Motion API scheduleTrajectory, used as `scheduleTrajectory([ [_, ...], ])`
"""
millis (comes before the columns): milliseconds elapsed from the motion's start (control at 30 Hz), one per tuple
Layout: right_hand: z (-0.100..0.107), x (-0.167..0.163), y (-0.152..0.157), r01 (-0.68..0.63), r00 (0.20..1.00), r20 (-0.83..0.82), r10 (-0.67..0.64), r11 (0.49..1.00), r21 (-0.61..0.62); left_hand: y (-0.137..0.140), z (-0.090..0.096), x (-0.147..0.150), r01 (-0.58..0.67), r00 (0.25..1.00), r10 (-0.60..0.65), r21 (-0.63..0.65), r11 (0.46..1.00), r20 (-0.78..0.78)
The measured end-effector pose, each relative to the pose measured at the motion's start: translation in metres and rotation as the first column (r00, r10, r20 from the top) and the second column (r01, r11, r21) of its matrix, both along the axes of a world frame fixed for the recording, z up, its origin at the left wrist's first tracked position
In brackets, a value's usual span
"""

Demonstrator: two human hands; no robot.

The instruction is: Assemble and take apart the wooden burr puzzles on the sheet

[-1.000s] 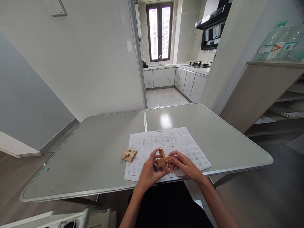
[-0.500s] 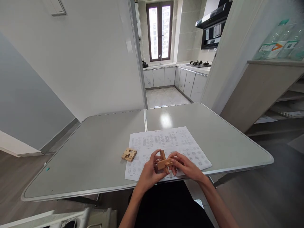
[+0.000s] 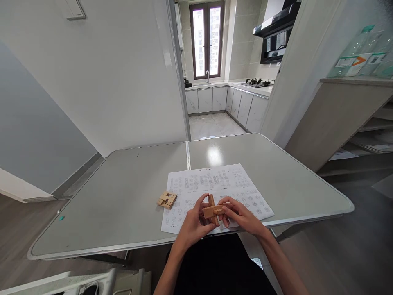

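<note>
Between my two hands, above the near edge of the paper, is a small wooden block puzzle [image 3: 209, 212] of crossed, interlocking pieces. My left hand [image 3: 194, 221] grips its upright piece at top and bottom, between fingers and thumb. From the other side, my right hand [image 3: 238, 213] pinches the right end of the crosswise pieces. Fingers cover part of the joint. Under the hands lies a printed instruction sheet [image 3: 211, 180] with rows of small diagrams. Several notched wooden pieces [image 3: 167, 200] sit side by side at the sheet's left edge.
The pale grey table [image 3: 123, 196] has a metal rim and a seam running through it. A tiny teal bit [image 3: 62, 218] lies near its left edge. Plastic bottles [image 3: 356, 55] stand on a shelf at right. Below the table at left is a white chair-like frame [image 3: 92, 282].
Almost nothing differs. The held puzzle has tilted very slightly, and both hands keep their grip in the same place.
</note>
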State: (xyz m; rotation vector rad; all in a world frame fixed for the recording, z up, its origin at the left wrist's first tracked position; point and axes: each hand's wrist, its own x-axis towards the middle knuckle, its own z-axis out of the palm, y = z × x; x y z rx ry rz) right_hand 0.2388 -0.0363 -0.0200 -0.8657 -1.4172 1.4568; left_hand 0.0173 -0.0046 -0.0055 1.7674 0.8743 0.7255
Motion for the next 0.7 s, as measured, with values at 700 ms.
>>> scheduleTrajectory([
  [700,-0.0043,-0.0014,0.0030,0.005,1.000,-0.005,-0.005,1.000,0.002,0.0014,-0.0023,-0.0003,-0.092,0.983,0.122,0.202,0.975,-0.140],
])
